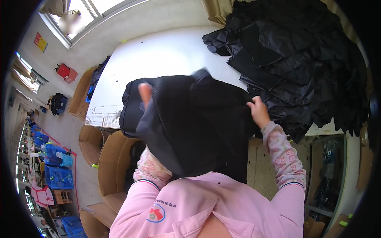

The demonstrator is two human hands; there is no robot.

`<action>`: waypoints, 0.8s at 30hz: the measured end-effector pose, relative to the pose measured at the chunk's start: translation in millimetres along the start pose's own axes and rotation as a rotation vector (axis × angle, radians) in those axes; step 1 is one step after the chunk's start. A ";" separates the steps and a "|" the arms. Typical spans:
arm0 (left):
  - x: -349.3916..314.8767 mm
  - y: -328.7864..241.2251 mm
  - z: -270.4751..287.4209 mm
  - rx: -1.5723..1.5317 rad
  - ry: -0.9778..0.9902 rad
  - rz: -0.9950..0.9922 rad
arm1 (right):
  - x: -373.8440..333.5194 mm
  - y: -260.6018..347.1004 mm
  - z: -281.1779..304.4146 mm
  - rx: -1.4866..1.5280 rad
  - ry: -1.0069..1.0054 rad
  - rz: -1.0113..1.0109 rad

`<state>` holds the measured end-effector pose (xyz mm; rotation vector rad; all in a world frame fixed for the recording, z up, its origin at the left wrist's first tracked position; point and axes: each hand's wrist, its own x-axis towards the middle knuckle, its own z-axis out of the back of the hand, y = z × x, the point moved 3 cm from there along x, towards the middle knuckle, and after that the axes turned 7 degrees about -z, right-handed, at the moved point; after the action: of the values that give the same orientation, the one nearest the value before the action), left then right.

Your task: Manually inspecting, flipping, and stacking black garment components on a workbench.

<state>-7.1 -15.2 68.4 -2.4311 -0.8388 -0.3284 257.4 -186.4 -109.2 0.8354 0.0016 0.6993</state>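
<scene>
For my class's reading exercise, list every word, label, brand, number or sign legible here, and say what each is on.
Pink shirt: a row of small dark characters above a round emblem; lettering not copied here.
Red-and-yellow wall sign: too small to read.
Red box by the wall: any marking too small to read.
Black fabric being handled: no lettering shows.

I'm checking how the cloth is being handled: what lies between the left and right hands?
Black fabric lies between the left hand, mostly hidden behind it, and the right hand, as the head view shows.
</scene>
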 end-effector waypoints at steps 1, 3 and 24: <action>-2.5 -29.5 9.1 -0.093 0.092 -0.016 | 10.3 -5.1 12.1 0.097 0.025 -0.004; -11.0 -93.8 75.4 0.714 0.079 -0.045 | 34.9 -16.1 67.3 0.312 0.033 -0.081; 157.0 -52.0 -85.1 2.293 1.027 -0.404 | 27.8 162.5 177.1 -0.205 -0.114 0.630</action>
<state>77.8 48.9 221.0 0.1264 -0.4644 -0.3188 233.8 -215.6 129.9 0.6740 -0.4457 1.2181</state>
